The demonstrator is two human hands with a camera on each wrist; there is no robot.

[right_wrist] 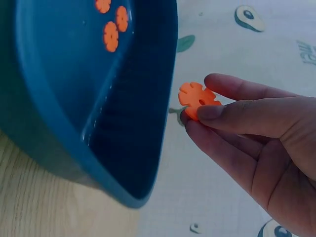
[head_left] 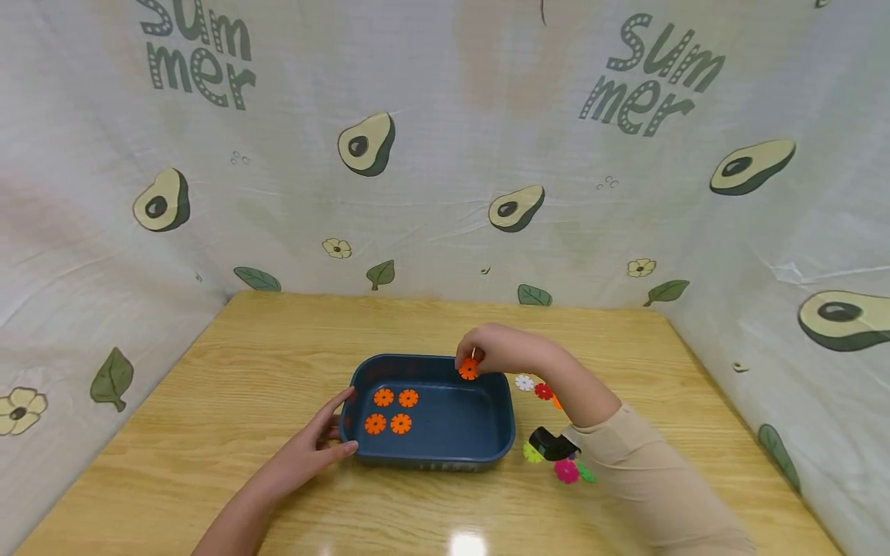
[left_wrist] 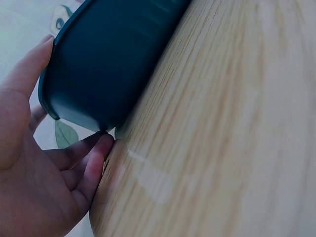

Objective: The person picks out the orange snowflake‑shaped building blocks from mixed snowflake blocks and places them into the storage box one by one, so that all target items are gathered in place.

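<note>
Left hand (head_left: 316, 444) flat against the blue tray (head_left: 431, 455) at its left end, fingers straight, gripping nothing. Four orange discs (head_left: 392, 410) flat on the tray floor. Right hand (head_left: 490, 349) nearer, above the far rim, pinching an orange disc (right_wrist: 196, 98) on edge. Pinch plain only from the right wrist; loose pieces (head_left: 549, 455) only from the head.

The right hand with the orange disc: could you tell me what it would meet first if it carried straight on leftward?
Probably nothing at once: the right hand hangs over the blue tub, pointing across its open top.
</note>
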